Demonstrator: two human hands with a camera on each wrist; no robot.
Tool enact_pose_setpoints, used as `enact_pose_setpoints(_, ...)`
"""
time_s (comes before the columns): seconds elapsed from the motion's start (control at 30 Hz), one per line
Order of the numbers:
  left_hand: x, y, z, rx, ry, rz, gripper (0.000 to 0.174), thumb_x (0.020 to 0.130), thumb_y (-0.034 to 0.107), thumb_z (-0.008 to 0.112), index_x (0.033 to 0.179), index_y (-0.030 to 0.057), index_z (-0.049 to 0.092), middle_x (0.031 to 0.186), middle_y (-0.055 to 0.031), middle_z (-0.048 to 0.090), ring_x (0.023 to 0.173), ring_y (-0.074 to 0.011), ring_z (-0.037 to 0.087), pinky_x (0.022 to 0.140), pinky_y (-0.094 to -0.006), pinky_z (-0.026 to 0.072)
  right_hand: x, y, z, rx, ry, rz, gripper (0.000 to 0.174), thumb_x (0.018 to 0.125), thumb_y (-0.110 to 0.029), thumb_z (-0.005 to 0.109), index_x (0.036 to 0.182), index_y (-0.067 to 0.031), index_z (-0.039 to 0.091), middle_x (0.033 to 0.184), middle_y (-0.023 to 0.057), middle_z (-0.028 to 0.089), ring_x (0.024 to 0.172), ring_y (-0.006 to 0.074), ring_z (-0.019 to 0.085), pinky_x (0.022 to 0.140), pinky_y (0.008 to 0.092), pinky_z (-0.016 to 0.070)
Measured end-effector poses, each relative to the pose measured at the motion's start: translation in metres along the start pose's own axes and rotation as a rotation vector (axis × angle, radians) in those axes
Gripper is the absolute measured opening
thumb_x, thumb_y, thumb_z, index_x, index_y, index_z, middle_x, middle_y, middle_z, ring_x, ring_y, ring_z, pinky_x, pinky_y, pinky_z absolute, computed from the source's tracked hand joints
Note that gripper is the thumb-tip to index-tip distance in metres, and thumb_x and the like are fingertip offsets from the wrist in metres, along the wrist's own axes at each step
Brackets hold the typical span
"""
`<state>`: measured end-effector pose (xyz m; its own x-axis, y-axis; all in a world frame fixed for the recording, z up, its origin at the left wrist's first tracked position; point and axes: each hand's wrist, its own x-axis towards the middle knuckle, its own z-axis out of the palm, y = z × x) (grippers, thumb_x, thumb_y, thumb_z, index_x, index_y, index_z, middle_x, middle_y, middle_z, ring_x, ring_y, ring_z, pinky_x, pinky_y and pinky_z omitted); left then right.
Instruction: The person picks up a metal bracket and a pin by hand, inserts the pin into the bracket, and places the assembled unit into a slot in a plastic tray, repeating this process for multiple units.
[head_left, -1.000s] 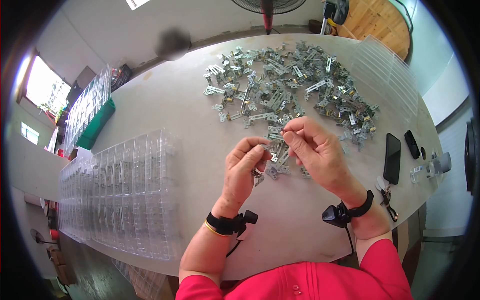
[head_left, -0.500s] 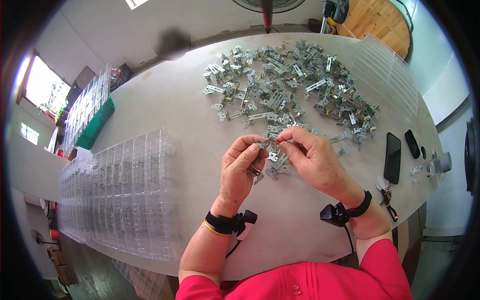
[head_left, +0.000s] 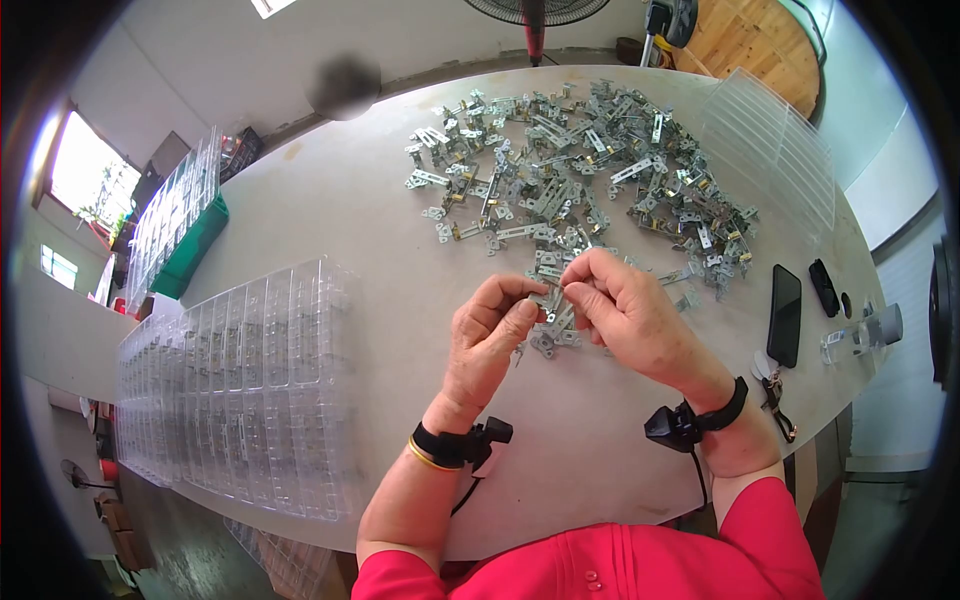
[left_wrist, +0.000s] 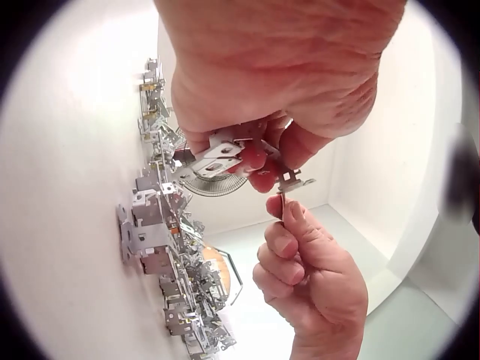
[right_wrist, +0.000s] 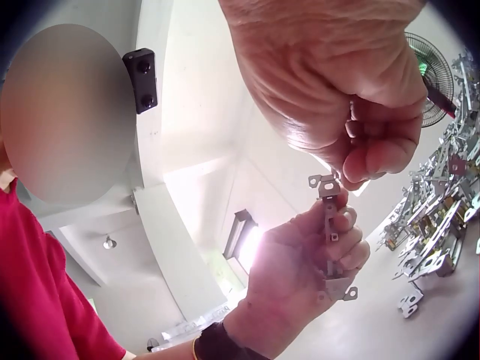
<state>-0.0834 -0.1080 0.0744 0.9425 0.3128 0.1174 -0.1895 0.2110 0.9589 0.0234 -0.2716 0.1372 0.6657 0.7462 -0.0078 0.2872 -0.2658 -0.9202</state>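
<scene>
the pale table (head_left: 340,200) carried clear compartment trays (head_left: 240,380) on the person's left and a wide heap of metal brackets (head_left: 580,170) further out. over the near edge of that heap the left hand (head_left: 485,345) and the right hand (head_left: 630,315) had come together. a second before, they were a little apart, the right one raised with its piece clear of the other. now their fingertips met, slightly lower and closer to the body. the left hand's fingers were curled round a long bracket strip (right_wrist: 331,225), held upright above the table, with more flat brackets tucked under them. the right hand's thumb and forefinger pinched a small tabbed clip (left_wrist: 294,181) against the strip's top end. by the look of it the two parts were being mated, not yet let go.
</scene>
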Motion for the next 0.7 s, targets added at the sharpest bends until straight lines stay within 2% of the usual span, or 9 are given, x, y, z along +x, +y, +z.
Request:
enact_pose_setpoints(0.07,0.000,0.001,0.001,-0.001,-0.007,0.008,0.020,0.101,0.011,0.060,0.118,0.0006,0.064,0.100,-0.0017,0.066,0.091,-0.0080,0.060,0.080,-0.0226,0.0470,0.001,0.003,0.000,0.183,-0.021,0.070,0.013,0.104,-0.012,0.052,0.112,-0.0034,0.059,0.078,0.0021,0.063,0.070,0.0093,0.060,0.062,0.0273,0.0503)
enact_pose_setpoints(0.13,0.000,0.001,0.001,-0.008,-0.054,-0.003,0.023,0.100,0.007,0.062,0.122,0.0005,0.058,0.104,-0.0032,0.064,0.095,-0.0107,0.062,0.086,-0.0256,0.0489,0.002,0.005,-0.003,0.212,-0.062,0.095,0.016,0.105,-0.013,0.050,0.116,-0.0044,0.059,0.079,0.0010,0.062,0.071,0.0083,0.058,0.062,0.0260,0.0500)
enact_pose_setpoints(0.2,0.000,0.002,0.003,-0.024,-0.039,0.000,0.026,0.099,0.007,0.062,0.123,0.0012,0.054,0.103,-0.0034,0.063,0.096,-0.0114,0.062,0.085,-0.0260,0.0494,0.004,0.006,-0.005,0.242,-0.103,0.120,0.019,0.106,-0.014,0.047,0.120,-0.0054,0.058,0.081,-0.0002,0.060,0.071,0.0074,0.057,0.061,0.0248,0.0497)
enact_pose_setpoints(0.33,-0.001,0.003,0.004,-0.053,-0.060,-0.040,0.035,0.098,0.006,0.064,0.127,0.0032,0.045,0.101,-0.0044,0.061,0.097,-0.0131,0.063,0.086,-0.0272,0.0505,0.007,0.009,-0.009,0.312,-0.168,0.167,0.021,0.107,-0.018,0.048,0.117,-0.0050,0.061,0.081,-0.0003,0.060,0.069,0.0062,0.055,0.060,0.0231,0.0481)
enact_pose_setpoints(0.57,0.000,-0.004,0.006,-0.036,-0.068,-0.002,0.033,0.097,0.004,0.065,0.123,0.0033,0.046,0.100,-0.0050,0.065,0.092,-0.0103,0.063,0.080,-0.0254,0.0502,0.010,0.007,-0.013,0.337,-0.216,0.250,0.018,0.104,-0.023,0.058,0.105,-0.0064,0.065,0.081,-0.0015,0.060,0.068,0.0052,0.054,0.060,0.0221,0.0459)
enact_pose_setpoints(0.7,0.000,-0.005,0.007,0.105,-0.108,0.038,0.034,0.095,0.002,0.067,0.121,0.0031,0.045,0.093,-0.0041,0.067,0.081,-0.0069,0.060,0.072,-0.0234,0.0482,0.013,0.024,-0.012,0.382,-0.242,0.143,0.016,0.103,-0.022,0.060,0.103,-0.0061,0.064,0.081,-0.0035,0.059,0.069,0.0034,0.051,0.061,0.0211,0.0439)
